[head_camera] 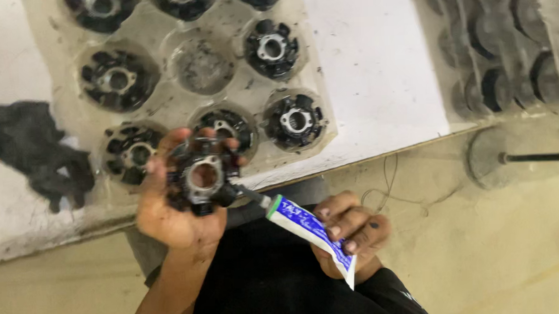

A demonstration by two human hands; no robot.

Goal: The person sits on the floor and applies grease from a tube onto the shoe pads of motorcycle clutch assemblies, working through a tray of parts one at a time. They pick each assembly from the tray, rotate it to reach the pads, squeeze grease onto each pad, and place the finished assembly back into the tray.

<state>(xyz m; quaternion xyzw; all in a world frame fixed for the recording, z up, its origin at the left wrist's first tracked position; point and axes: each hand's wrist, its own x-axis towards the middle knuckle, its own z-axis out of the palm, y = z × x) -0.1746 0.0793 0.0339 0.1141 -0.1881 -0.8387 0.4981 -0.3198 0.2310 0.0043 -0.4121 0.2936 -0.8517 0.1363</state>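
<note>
Left hand point(176, 210) fingers curled around black round stator core point(203, 175), near the tray point(166, 108); right hand point(350, 232) fingers pinching white-blue tube point(310, 230), long axis and nozzle aimed left at the core.

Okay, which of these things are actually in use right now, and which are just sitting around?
In use:
- black round toothed metal part with silver centre ring, held in left hand
- white and blue squeeze tube, held in right hand, nozzle at the part

Lying about:
- clear plastic tray of similar parts
- black cloth
- second tray
</note>
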